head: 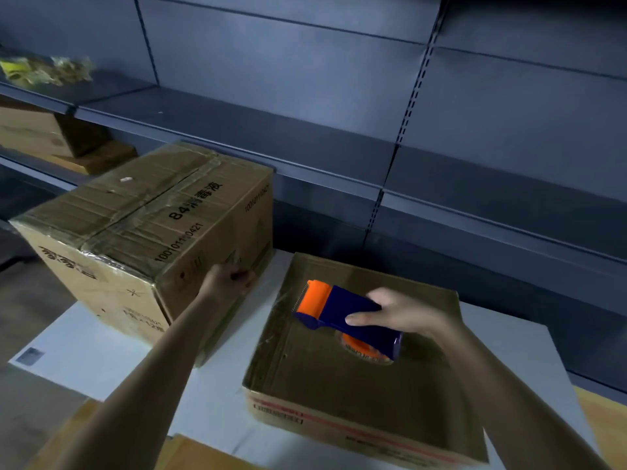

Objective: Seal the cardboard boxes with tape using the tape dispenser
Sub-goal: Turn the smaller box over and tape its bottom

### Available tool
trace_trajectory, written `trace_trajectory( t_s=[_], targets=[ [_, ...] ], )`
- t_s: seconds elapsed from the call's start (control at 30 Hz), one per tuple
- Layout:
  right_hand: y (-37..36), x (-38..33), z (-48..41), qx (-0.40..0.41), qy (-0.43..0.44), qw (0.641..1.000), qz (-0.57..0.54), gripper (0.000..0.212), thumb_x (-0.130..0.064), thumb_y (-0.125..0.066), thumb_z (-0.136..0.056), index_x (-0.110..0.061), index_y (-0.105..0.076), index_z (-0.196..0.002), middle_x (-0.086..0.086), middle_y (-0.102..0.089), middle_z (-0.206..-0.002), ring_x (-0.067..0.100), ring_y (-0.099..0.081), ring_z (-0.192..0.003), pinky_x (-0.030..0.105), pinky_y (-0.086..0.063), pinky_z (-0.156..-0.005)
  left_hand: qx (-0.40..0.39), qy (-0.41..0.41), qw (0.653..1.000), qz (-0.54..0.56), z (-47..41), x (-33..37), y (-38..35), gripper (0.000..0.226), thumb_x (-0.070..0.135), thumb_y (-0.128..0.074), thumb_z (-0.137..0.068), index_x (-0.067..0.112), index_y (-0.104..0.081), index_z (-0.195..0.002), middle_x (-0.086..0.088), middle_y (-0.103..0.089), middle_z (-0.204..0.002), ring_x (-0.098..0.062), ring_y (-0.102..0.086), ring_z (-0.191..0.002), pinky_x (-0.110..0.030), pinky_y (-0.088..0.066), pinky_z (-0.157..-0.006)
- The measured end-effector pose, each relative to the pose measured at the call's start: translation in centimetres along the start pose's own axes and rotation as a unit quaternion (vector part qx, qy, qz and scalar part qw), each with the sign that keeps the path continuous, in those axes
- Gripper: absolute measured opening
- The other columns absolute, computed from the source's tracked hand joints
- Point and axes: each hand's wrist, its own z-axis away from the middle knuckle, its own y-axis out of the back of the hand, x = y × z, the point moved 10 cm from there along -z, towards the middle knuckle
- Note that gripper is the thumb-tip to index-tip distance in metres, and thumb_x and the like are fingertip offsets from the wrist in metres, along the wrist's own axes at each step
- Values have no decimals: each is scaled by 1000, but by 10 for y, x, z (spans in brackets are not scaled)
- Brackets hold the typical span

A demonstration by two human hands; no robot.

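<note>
A large closed cardboard box [142, 212] with black printing and tape along its top seam stands at the left on a white table [95, 354]. My left hand [227, 278] presses against its right side wall, fingers curled. To the right lies a low, flat cardboard box [339, 378]. Above its top my right hand [403, 312] grips a blue and orange tape dispenser [342, 312], orange roller end pointing to the far left corner of the flat box.
Dark grey metal shelving [373, 137] runs behind the table. More cardboard [51, 137] sits on a lower shelf at far left, with crumpled yellowish plastic [44, 71] on the shelf above. A brown cardboard piece [190, 452] shows at the bottom edge.
</note>
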Motion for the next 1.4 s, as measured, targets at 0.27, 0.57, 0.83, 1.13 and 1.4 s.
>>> trace_trajectory(
  t_s=[0.27,0.57,0.83,1.13,1.4],
  targets=[
    [23,5,-20,21,-11,999,41,59,-75,-47,-63,-20,-55,-82,-7,-65,-72,3,-60,-57,11,-42,-47,10,49,998,24,-4,-11,-11,16,12,-56,-89,8,-57,-73,-11,-54,-72,-18,-49,-71,-28,-33,-63],
    [41,10,-31,-63,-20,997,40,69,-77,-55,-57,-13,-62,-82,-4,-70,-60,9,-66,-53,15,-45,-45,60,66,996,-3,3,3,-28,19,2,-43,-90,-9,-55,-81,-30,-58,-88,-27,-53,-64,-21,-30,-44],
    [36,20,-41,-63,-34,996,55,57,-70,-53,-74,-14,-60,-84,-5,-66,-64,6,-62,-53,16,-45,-51,94,66,993,-22,3,-1,-29,19,-3,-42,-88,-13,-57,-85,-32,-60,-94,-43,-54,-82,-31,-33,-50],
    [51,43,-40,-82,-60,991,91,55,-69,-54,-73,-15,-59,-78,-6,-62,-61,5,-57,-48,13,-40,-45,131,134,982,-17,4,-53,-9,18,7,-47,-92,0,-64,-92,-11,-60,-77,-21,-51,-64,-28,-38,-53],
    [72,80,-28,-72,-89,989,92,55,-75,-53,-60,-20,-52,-62,-11,-54,-45,2,-49,-39,14,-34,-44,78,95,992,-34,-10,-48,-26,18,8,-48,-94,1,-64,-94,-16,-63,-84,-20,-53,-63,-27,-40,-60]
  ],
)
